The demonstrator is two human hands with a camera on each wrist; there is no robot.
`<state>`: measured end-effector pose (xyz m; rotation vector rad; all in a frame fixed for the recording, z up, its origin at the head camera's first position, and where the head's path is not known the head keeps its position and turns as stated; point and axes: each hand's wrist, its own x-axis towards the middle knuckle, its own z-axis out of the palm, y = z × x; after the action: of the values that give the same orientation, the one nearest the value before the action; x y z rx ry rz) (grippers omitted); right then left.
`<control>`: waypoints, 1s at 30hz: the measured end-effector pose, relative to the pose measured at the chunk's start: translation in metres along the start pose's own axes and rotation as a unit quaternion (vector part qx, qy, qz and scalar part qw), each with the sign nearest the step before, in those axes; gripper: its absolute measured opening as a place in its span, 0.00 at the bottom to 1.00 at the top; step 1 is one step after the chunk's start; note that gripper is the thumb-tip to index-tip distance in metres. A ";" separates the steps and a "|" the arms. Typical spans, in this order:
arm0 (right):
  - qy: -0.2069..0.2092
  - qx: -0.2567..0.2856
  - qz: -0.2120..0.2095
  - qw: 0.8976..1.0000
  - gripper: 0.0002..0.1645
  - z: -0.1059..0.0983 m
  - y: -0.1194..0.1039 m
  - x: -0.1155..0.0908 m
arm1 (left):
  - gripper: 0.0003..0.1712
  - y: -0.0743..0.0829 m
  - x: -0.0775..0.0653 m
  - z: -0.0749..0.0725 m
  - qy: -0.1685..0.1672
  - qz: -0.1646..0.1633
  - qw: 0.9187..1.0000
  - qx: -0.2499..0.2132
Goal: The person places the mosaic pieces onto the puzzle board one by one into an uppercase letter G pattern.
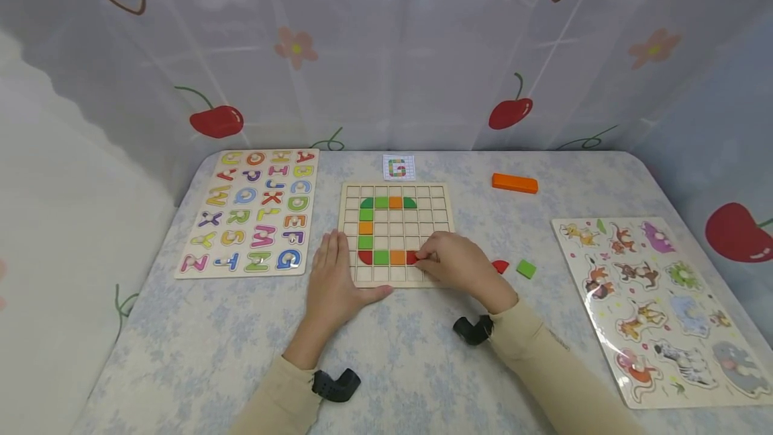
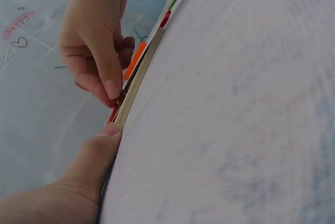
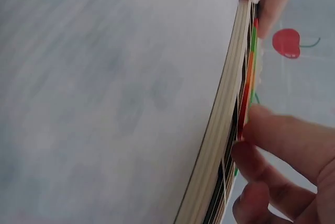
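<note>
A wooden grid board [image 1: 431,220] lies mid-table, with green, orange and red tiles set in a C-like outline. My left hand [image 1: 333,280] rests along its left side, fingers straight and thumb stretched out at the near edge. With thumb and fingertips my right hand [image 1: 459,264] pinches a red tile [image 1: 412,257] at the right end of the lower tile row. In the right wrist view those fingertips are on the red tile [image 3: 243,103] at the board's edge. A red rounded piece [image 1: 500,266] and a green square tile [image 1: 526,268] lie right of the board.
Behind the board is a small pattern card [image 1: 398,168] showing a G. An orange block [image 1: 514,183] sits back right. An alphabet puzzle [image 1: 209,272] lies left, an animal puzzle [image 1: 664,401] right. Black wrist devices [image 1: 338,385] jut from both sleeves. A printed curtain [image 1: 392,86] hangs behind.
</note>
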<state>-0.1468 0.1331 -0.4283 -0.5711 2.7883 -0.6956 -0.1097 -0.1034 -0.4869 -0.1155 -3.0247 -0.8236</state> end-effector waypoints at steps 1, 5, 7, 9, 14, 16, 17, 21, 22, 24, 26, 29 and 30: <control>-0.001 0.007 0.005 1.000 0.06 -0.002 0.002 -0.003 | 0.80 0.000 0.000 0.000 0.001 0.000 1.000 -0.001; 0.005 0.028 0.024 0.999 0.12 -0.009 0.017 -0.018 | 0.80 0.000 0.000 0.000 0.003 0.001 1.000 -0.004; 0.015 0.030 0.034 0.999 0.16 -0.014 0.026 -0.027 | 0.80 0.000 0.000 0.001 0.004 0.003 1.000 -0.005; 0.029 0.023 0.043 0.998 0.17 -0.019 0.036 -0.035 | 0.80 0.000 0.000 0.001 0.005 0.005 1.000 -0.004; 0.034 0.008 0.089 0.995 0.21 -0.038 0.060 -0.056 | 0.80 -0.001 -0.001 0.001 0.001 0.002 1.000 -0.007; 0.026 -0.007 0.107 0.994 0.24 -0.046 0.069 -0.064 | 0.80 -0.001 -0.001 0.000 0.001 0.000 1.000 -0.010; 0.021 -0.015 0.116 0.993 0.25 -0.049 0.073 -0.068 | 0.80 -0.001 -0.001 0.000 0.002 0.000 1.000 -0.010; -0.004 -0.052 0.156 0.986 0.29 -0.058 0.086 -0.080 | 0.80 -0.001 -0.001 0.000 0.003 0.000 1.000 -0.011; -0.011 -0.057 0.168 0.984 0.28 -0.059 0.089 -0.082 | 0.80 -0.001 -0.001 0.000 0.003 0.000 1.000 -0.011; -0.021 -0.066 0.184 0.980 0.27 -0.061 0.093 -0.084 | 0.80 -0.001 -0.001 0.000 0.002 -0.001 1.000 -0.009; -0.027 -0.067 0.199 0.977 0.24 -0.061 0.096 -0.085 | 0.80 0.000 -0.001 0.000 0.001 0.000 1.000 -0.008; -0.029 -0.062 0.207 0.976 0.20 -0.061 0.099 -0.085 | 0.80 0.000 0.000 0.000 0.001 0.000 1.000 -0.007; -0.028 -0.059 0.206 0.976 0.19 -0.061 0.100 -0.084 | 0.80 0.000 0.000 0.000 0.001 0.000 1.000 -0.008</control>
<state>-0.1201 0.2742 -0.4153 -0.0211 2.7753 -0.4205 -0.1098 -0.1029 -0.4870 -0.1150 -3.0162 -0.8467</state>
